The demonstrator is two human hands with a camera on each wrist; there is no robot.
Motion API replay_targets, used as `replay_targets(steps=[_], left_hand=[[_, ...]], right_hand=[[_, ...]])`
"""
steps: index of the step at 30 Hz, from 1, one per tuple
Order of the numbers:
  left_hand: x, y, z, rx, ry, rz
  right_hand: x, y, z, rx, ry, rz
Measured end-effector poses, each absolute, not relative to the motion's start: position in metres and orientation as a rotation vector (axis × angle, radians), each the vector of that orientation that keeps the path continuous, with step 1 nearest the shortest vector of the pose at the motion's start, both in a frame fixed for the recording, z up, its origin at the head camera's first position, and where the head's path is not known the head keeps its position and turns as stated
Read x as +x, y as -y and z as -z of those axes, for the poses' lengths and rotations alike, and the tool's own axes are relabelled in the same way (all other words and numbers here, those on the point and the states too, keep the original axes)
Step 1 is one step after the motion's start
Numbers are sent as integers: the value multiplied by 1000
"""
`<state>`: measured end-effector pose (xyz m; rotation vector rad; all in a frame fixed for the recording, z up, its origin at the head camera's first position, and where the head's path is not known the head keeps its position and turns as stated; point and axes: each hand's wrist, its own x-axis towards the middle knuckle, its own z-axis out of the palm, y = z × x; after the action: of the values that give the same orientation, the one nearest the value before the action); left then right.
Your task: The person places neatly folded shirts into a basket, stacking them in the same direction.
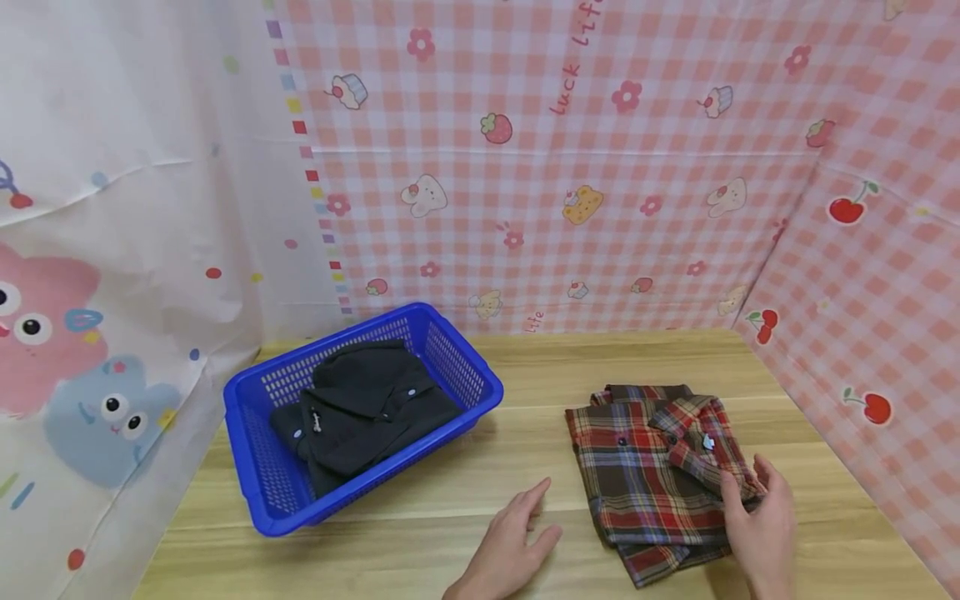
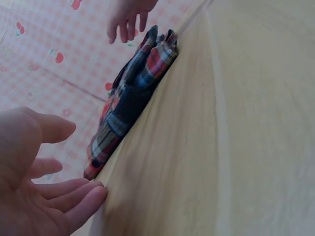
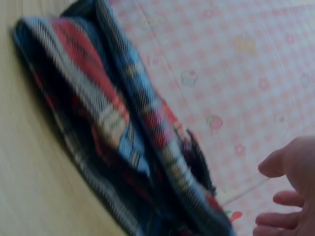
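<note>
A folded plaid shirt (image 1: 645,475) in red, black and cream lies on the right of the table, collar toward the back right. Over its right edge, near the collar, hovers my right hand (image 1: 763,521), fingers loosely bent with nothing between them. In the right wrist view the fingers (image 3: 280,219) stand apart from the shirt's layered edge (image 3: 142,118). My left hand (image 1: 510,542) is left of the shirt, thumb and fingers spread and holding nothing. The left wrist view shows its fingers (image 2: 74,196) low beside the shirt's near corner (image 2: 93,167).
A blue plastic basket (image 1: 491,392) stands at the left of the wooden table (image 1: 525,442), with a folded black garment (image 1: 375,417) inside. Pink checked cloth (image 1: 525,167) hangs behind and at the right; a white patterned cloth (image 1: 150,250) hangs at the left.
</note>
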<state>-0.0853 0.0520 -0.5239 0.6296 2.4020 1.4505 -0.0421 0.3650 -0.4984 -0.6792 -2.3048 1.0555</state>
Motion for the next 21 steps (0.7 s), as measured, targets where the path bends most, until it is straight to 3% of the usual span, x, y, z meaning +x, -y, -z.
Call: replay_targets(steps=[10, 21], left_hand=[[-90, -66, 533, 547, -2202, -1589], [-94, -81, 534, 430, -2102, -1741]], right_hand=[[-43, -389, 518, -849, 2558, -1131], [-44, -401, 522, -851, 2515, -1141]])
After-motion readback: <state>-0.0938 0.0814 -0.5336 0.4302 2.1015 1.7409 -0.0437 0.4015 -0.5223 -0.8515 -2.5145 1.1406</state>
